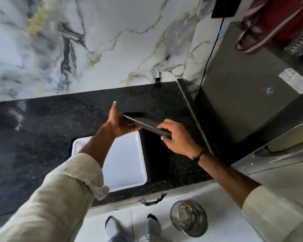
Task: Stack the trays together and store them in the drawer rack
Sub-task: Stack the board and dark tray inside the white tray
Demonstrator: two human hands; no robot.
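Black speckled granite, glossy, that's what the desk (51, 130) is made of, backed by a white marble-look wall with grey and gold veins. A flat dark tray (143, 124), thin and rectangular, is held tilted in the air just above the far edge of a white tray (128, 165). The white tray, smooth with rounded corners, is lying flat on the desk near its front edge. The dark tray's far end is gripped by the left hand (120, 122), thumb sticking up, and its near end is pinched by the right hand (177, 137), fingers curled shut over the rim.
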